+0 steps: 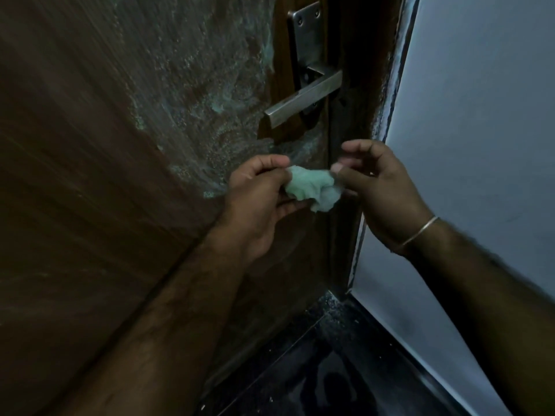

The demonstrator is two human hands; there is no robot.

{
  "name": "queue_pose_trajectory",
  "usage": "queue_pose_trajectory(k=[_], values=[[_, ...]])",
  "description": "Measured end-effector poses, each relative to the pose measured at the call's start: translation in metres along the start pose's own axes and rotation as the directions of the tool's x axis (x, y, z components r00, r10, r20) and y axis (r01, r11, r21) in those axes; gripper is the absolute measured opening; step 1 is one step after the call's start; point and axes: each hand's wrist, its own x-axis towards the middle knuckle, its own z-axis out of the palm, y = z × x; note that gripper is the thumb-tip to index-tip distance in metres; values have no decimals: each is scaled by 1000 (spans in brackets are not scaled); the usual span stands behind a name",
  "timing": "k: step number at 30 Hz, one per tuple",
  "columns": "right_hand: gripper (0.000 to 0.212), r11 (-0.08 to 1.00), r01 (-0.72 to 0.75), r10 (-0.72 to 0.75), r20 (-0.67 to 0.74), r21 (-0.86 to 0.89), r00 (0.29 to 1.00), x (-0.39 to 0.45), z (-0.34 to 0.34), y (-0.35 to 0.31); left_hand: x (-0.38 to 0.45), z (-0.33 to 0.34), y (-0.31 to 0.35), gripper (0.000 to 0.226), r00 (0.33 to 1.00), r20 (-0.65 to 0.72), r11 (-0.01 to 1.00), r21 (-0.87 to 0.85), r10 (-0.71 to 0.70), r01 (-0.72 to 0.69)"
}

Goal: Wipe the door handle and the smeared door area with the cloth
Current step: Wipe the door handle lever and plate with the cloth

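Observation:
A small crumpled pale green cloth (312, 187) is held between both hands, just below the door handle. My left hand (258, 193) grips its left end. My right hand (381, 187) pinches its right end between thumb and fingers. The steel lever handle (303, 99) juts out from a steel backplate (306, 34) on the dark brown wooden door (75, 145). A wide greenish-white smear (195, 85) covers the door to the left of and below the handle. A strip of wood right beside the handle looks clean.
A pale grey wall (480, 130) stands to the right of the door frame (393, 85). A dark speckled floor (330, 370) lies below. A thin metal bangle (420, 231) circles my right wrist.

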Motion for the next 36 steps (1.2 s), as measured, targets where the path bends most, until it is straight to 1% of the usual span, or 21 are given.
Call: queue_pose_trajectory(k=[1, 2, 3, 4, 5, 6, 7, 8, 9, 11, 14, 17, 19, 21, 23, 24, 26, 28, 30, 34, 36], values=[[34, 974, 149, -146, 27, -171, 989, -5, -1, 1, 0, 0, 0, 14, 999, -9, 999, 35, 32, -32], [36, 922, 272, -255, 98, -276, 962, -10, 0, 4, 0, 1, 0, 14, 997, -19, 994, 78, 77, -75], [34, 893, 339, -306, 152, -297, 940, -14, 3, 8, 1, 2, 0, 14, 991, -22, 983, 131, 131, -127], [28, 895, 348, -313, 163, -277, 936, -16, 7, 11, 2, 3, 0, 15, 983, -17, 966, 187, 184, -177], [20, 937, 275, -257, 108, -215, 960, -17, 12, 12, 2, 4, 0, 16, 975, -5, 948, 232, 223, -216], [17, 982, 148, -145, 39, -117, 989, -16, 15, 12, 3, 4, 0, 17, 971, 5, 938, 256, 240, -233], [21, 999, 20, -21, -11, -40, 1000, -14, 17, 14, 3, 5, -1, 18, 973, 12, 939, 258, 232, -227], [27, 998, -54, 53, -27, -15, 998, -14, 18, 16, 2, 5, -2, 18, 978, 17, 949, 238, 208, -206], [32, 998, -28, 26, -28, -63, 999, -14, 18, 17, 2, 5, -2, 17, 984, 20, 961, 208, 179, -180], [37, 964, 173, -179, -15, -203, 984, -17, 15, 15, 2, 3, -3, 16, 989, 21, 974, 168, 149, -151], [29, 784, 399, -407, 91, -475, 909, -16, 5, 11, 3, 2, -5, 14, 985, 22, 975, 142, 170, -172], [25, 628, 474, -435, 227, -617, 871, -15, 6, 13, 2, 4, -6, 12, 980, 30, 966, 162, 198, -200], [13, 630, 452, -450, 178, -632, 875, -16, 10, 14, 1, 6, -6, 7, 983, 39, 972, 145, 181, -184], [8, 761, 366, -407, 45, -535, 912, -17, 14, 13, 2, 6, -5, 8, 991, 37, 985, 104, 132, -135], [11, 951, 171, -205, -109, -259, 973, -16, 18, 9, 3, 6, -5, 14, 992, 56, 991, 65, 111, -114], [13, 995, 52, -63, -146, -79, 987, -16, 20, 7, 3, 5, -6, 18, 988, 70, 987, 75, 136, -141], [15, 951, -190, 216, -88, 243, 972, -14, 22, 4, 4, 4, -9, 31, 967, 114, 954, 170, 228, -245], [17, 875, -331, 352, 7, 354, 936, -12, 22, 1, 4, 4, -13, 42, 941, 168, 901, 282, 293, -331], [19, 836, -376, 387, 56, 399, 920, -12, 25, 0, 5, 4, -16, 43, 932, 167, 868, 341, 321, -361], [13, 781, -423, 437, 82, 460, 896, -12, 27, 1, 8, 4, -20, 32, 911, 148, 805, 430, 384, -409], [14, 770, -425, 446, 75, 476, 892, -12, 25, 3, 10, 1, -18, 29, 926, 93, 845, 383, 367, -373]])
